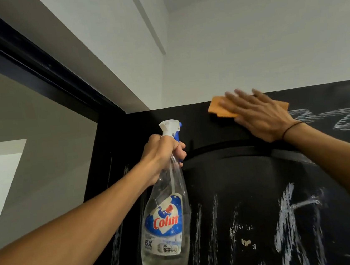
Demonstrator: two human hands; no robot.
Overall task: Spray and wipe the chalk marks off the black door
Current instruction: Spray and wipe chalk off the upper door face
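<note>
One spray bottle, clear with a blue-and-white trigger head, at about seven o'clock from the frame's centre; one orange cloth at about one o'clock, up at the top edge of the one black door; two hands, the left hand near centre and the right hand at about two o'clock; one dark band on the right wrist; chalk marks too smeared to count exactly, several streaks at five to six o'clock, one scrawl at three o'clock.
</note>
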